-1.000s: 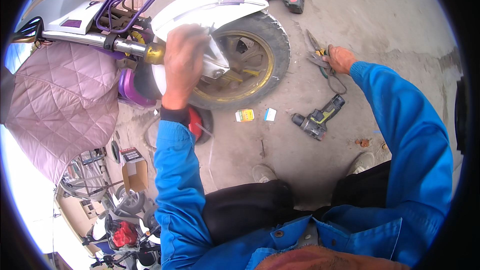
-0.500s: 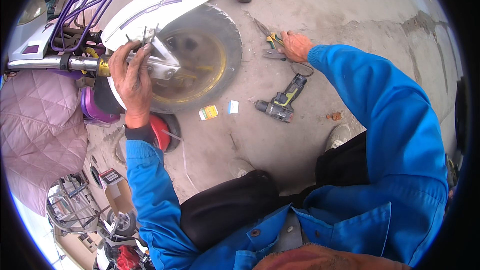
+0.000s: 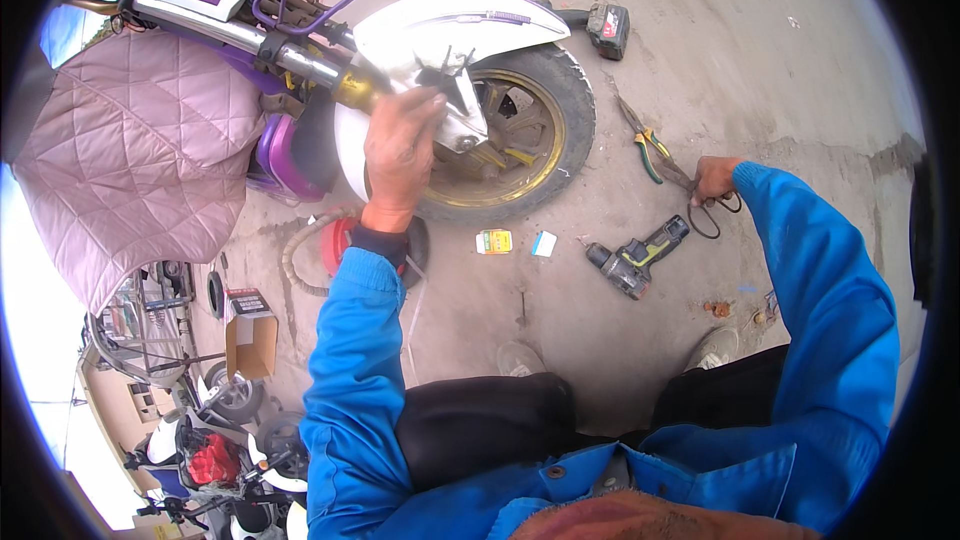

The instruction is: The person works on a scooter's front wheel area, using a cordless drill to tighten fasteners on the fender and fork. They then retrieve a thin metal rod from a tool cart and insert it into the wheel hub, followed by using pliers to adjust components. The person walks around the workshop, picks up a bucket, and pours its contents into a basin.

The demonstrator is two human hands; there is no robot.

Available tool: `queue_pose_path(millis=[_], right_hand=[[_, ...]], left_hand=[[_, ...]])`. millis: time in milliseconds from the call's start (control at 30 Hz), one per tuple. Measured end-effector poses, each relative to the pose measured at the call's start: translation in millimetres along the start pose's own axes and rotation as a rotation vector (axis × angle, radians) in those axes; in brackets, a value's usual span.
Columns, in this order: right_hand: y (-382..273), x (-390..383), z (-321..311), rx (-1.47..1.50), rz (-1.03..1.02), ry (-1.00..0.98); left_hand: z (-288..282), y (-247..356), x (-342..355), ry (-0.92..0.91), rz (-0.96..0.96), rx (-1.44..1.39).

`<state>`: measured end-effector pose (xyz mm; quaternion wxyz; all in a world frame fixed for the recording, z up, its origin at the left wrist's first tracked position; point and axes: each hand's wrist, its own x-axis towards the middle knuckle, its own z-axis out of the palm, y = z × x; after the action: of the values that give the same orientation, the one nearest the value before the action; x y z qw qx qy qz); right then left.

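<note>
My right hand (image 3: 714, 181) is closed on a pair of scissors (image 3: 708, 223) with dark loop handles, low over the ground. Just left of it lie pliers (image 3: 648, 144) with yellow-and-green handles. My left hand (image 3: 398, 155) is at the scooter's front fork (image 3: 360, 88), its fingers bent together at the white bracket (image 3: 470, 125) beside the wheel. Thin dark ends (image 3: 447, 58) stick up past those fingertips; what they pinch, if anything, is hidden. The front wheel (image 3: 555, 155) has gold spokes and sits under a white mudguard (image 3: 450, 25).
A cordless drill (image 3: 640, 258) lies near my feet, and another battery tool (image 3: 606, 30) beyond the wheel. Two small cards or boxes (image 3: 494, 241) are on the ground. A pink quilted cover (image 3: 140, 140) hangs at left, above an open carton (image 3: 250, 335) and parked vehicles.
The view has shifted, so the scooter sits farther right in it. My right hand has closed on the scissors and drawn them from the pliers. The blurred wheel now shows clear spokes.
</note>
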<state>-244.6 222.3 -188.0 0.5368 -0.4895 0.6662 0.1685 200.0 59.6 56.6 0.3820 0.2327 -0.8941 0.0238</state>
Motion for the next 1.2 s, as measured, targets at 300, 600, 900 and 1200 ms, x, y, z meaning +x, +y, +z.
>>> queue_pose_path(millis=[300, 600, 900, 1200], right_hand=[[6.6, 4.9, 10.7, -0.214, 0.048, 0.007], [-62.2, -76.1, -40.7, 0.828, -0.397, -0.119], [-199.4, -190.2, -79.4, 0.959, -1.167, 0.382], [-179.2, -143.2, -61.4, 0.798, -0.938, 0.333]], left_hand=[[-1.9, 5.7, 2.6, 0.052, -0.268, -0.151], [6.6, 8.3, 8.1, 0.073, -0.361, -0.245], [4.0, 1.1, 1.6, 0.023, -0.519, -0.333], [10.1, -3.9, 0.7, 0.073, -0.438, -0.311]])
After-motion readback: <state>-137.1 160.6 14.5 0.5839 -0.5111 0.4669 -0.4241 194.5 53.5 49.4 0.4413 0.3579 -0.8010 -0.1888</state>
